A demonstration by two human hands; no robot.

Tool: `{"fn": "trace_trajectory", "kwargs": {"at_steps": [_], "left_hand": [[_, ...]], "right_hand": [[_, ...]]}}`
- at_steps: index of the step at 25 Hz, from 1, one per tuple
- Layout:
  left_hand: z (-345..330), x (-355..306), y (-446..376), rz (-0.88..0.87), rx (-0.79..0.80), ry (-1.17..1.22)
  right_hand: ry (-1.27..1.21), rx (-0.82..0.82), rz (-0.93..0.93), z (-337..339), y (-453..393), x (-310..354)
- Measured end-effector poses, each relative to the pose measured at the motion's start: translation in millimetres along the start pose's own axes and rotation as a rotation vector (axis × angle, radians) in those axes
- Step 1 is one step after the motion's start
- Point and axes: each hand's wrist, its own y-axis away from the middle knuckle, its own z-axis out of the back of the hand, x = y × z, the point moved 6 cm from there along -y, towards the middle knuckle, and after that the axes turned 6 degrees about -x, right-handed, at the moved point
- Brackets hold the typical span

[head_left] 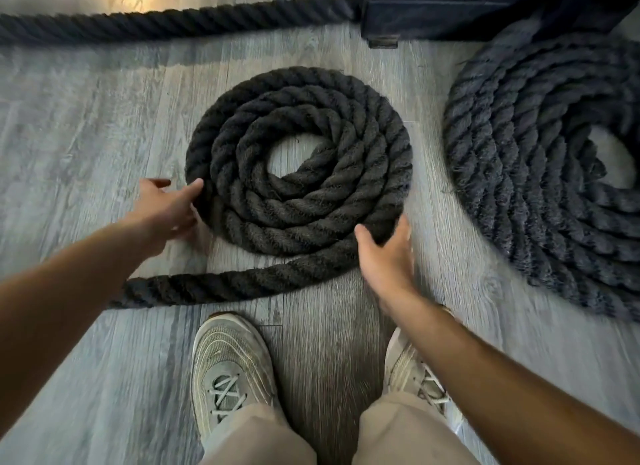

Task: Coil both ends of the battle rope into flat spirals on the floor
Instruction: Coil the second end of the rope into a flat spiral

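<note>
A thick black battle rope lies in a flat spiral (298, 159) of about three turns in the middle of the grey plank floor. Its loose run (221, 284) leaves the spiral's near side and goes left under my left forearm. My left hand (166, 210) rests against the spiral's left edge, fingers spread, thumb on the outer turn. Cupped over the outer turn at the spiral's near right is my right hand (386, 253). A second, larger flat spiral (526, 173) of the same rope lies at the right, partly cut off by the frame.
A straight stretch of rope (173, 24) runs along the far side to a dark metal base (433, 10) at the top right. My two grey sneakers (232, 367) stand just behind the loose run. Bare floor lies to the left.
</note>
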Motion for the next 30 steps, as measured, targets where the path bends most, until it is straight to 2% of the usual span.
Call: {"fn": "trace_trajectory", "kwargs": {"at_steps": [2, 5, 7, 10, 14, 18, 20, 22, 25, 30], "left_hand": [[3.5, -19.1, -10.3, -0.156, -0.06, -0.013], [-10.2, -32.1, -14.2, -0.243, -0.05, -0.055], [-14.1, -33.9, -14.7, -0.207, -0.067, -0.049], [-18.1, -28.4, -3.4, -0.099, -0.01, 0.046], [-29.1, 1.8, 48.1, -0.036, 0.045, 0.107], [-70.8, 39.4, 98.1, -0.021, 0.135, 0.22], [-76.9, 42.2, 99.4, 0.053, 0.148, 0.241], [-62.7, 38.3, 82.2, 0.108, 0.123, 0.163], [-27.5, 16.1, 41.4, 0.011, 0.063, 0.035], [-16.0, -38.1, 1.5, -0.21, 0.058, 0.058]], "right_hand": [[0.017, 0.067, -0.036, -16.7, 32.4, -19.1], [0.001, 0.156, -0.075, -38.6, 47.1, -31.2], [-0.043, 0.144, -0.102, -41.9, 38.8, -27.9], [-0.102, 0.072, -0.116, -29.6, 21.8, -22.8], [-0.222, -0.037, -0.095, 5.5, -17.0, 0.0], [-0.166, -0.198, -0.047, 41.3, -67.0, 36.3], [-0.145, -0.21, -0.027, 44.4, -69.7, 37.6], [-0.096, -0.176, -0.004, 34.1, -51.9, 21.1], [-0.036, -0.168, 0.023, 8.9, 5.3, -11.8], [-0.034, -0.076, -0.048, -21.6, 43.6, -29.1]]}}
